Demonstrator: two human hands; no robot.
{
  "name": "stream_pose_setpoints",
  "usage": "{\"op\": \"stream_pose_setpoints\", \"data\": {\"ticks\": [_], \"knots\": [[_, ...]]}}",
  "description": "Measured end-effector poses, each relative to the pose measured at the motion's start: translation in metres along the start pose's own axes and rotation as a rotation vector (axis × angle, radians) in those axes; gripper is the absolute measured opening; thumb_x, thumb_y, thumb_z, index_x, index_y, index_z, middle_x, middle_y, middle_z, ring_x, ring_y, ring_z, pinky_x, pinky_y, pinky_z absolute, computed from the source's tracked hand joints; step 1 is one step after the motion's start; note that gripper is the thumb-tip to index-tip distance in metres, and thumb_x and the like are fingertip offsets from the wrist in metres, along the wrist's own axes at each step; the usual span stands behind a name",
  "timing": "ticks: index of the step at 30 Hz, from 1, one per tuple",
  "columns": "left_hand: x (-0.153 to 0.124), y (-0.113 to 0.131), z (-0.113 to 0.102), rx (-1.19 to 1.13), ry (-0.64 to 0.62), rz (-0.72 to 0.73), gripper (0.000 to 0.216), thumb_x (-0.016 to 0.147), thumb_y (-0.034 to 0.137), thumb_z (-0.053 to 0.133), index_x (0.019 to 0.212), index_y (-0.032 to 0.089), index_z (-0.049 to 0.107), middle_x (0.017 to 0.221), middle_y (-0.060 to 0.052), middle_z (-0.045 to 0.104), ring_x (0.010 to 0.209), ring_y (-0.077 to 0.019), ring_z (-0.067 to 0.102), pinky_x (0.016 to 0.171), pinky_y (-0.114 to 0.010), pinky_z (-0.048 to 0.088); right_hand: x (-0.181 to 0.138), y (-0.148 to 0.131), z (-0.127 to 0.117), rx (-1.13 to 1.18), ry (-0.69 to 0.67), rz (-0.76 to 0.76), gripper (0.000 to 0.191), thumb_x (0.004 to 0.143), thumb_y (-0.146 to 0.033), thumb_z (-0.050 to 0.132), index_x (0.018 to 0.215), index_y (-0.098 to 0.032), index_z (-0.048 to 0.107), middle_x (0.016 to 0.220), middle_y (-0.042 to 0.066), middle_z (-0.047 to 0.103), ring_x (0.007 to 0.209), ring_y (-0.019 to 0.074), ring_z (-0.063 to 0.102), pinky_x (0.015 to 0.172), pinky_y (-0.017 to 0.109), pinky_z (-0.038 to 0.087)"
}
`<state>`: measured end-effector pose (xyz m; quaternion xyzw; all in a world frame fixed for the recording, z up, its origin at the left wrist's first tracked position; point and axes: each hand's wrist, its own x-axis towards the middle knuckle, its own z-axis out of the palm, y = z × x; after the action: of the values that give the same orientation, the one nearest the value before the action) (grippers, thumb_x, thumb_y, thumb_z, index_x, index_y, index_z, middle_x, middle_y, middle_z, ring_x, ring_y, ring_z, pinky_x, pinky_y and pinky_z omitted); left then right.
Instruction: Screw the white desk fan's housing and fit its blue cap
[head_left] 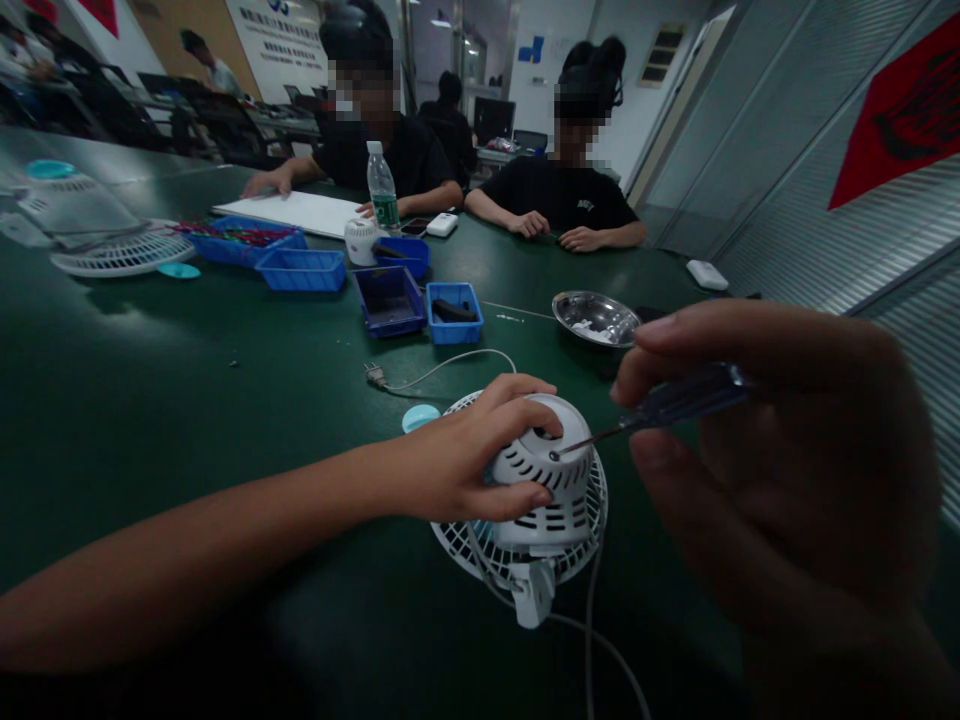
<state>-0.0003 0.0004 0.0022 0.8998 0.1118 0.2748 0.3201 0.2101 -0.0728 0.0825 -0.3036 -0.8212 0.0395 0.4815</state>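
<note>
A small white electric fan lies face down on the green table, its slotted motor housing upward and its round grille beneath. My left hand is wrapped over the housing, fingers on its top and thumb along its side. In my right hand is a screwdriver with a clear handle, held between thumb and fingers. Its thin shaft points left, and the tip meets a dark screw spot at the housing's edge. A clip-like white bracket sticks out toward me.
Blue bins and a steel bowl with white pieces stand beyond the fan. Its cord ends in a plug. A turquoise cap lies beside the grille. Another fan is far left. Two people sit across the table near a bottle.
</note>
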Motion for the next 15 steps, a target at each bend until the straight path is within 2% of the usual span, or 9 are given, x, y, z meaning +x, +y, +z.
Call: {"op": "stream_pose_setpoints", "data": {"ticks": [5, 8, 10, 13, 15], "knots": [[0.0007, 0.0007, 0.0005, 0.022, 0.010, 0.014, 0.046, 0.096, 0.044, 0.065, 0.131, 0.022, 0.044, 0.146, -0.019, 0.040, 0.144, -0.0350, 0.039, 0.116, -0.052, 0.047, -0.0008, 0.0041, 0.0018, -0.063, 0.070, -0.033, 0.057, 0.080, -0.007, 0.074, 0.128, -0.030, 0.053, 0.108, 0.000, 0.070, 0.084, 0.0172, 0.068, 0.071, 0.031, 0.057], [0.0009, 0.0013, 0.0006, 0.015, 0.001, 0.003, 0.046, 0.096, 0.044, 0.065, 0.131, 0.023, 0.043, 0.145, -0.018, 0.040, 0.143, -0.0346, 0.040, 0.115, -0.052, 0.047, -0.0023, 0.0043, 0.0006, -0.021, 0.036, -0.038, 0.065, 0.080, -0.005, 0.070, 0.132, -0.039, 0.051, 0.121, -0.003, 0.069, 0.095, 0.0192, 0.068, 0.071, 0.033, 0.056], [0.0009, 0.0010, 0.0005, 0.008, -0.010, -0.006, 0.046, 0.096, 0.044, 0.065, 0.132, 0.023, 0.044, 0.146, -0.018, 0.039, 0.143, -0.0342, 0.039, 0.115, -0.051, 0.048, -0.0036, 0.0032, -0.0002, -0.021, 0.017, -0.029, 0.068, 0.079, -0.003, 0.066, 0.133, -0.041, 0.050, 0.126, -0.004, 0.067, 0.099, 0.0194, 0.067, 0.075, 0.034, 0.056], [0.0006, 0.0001, 0.0004, 0.017, -0.006, 0.000, 0.048, 0.096, 0.044, 0.066, 0.132, 0.022, 0.044, 0.147, -0.018, 0.040, 0.144, -0.0341, 0.038, 0.115, -0.050, 0.047, -0.0031, 0.0025, 0.0006, -0.047, 0.048, 0.000, 0.067, 0.080, -0.002, 0.067, 0.133, -0.039, 0.049, 0.122, -0.003, 0.068, 0.092, 0.0176, 0.067, 0.076, 0.034, 0.057], [0.0004, -0.0004, 0.0006, 0.022, 0.002, 0.010, 0.048, 0.097, 0.045, 0.066, 0.132, 0.022, 0.044, 0.146, -0.019, 0.041, 0.144, -0.0343, 0.038, 0.115, -0.051, 0.047, -0.0011, 0.0035, 0.0017, -0.053, 0.071, -0.019, 0.069, 0.080, -0.001, 0.069, 0.134, -0.040, 0.051, 0.124, -0.003, 0.066, 0.086, 0.0158, 0.065, 0.068, 0.032, 0.056]]}}
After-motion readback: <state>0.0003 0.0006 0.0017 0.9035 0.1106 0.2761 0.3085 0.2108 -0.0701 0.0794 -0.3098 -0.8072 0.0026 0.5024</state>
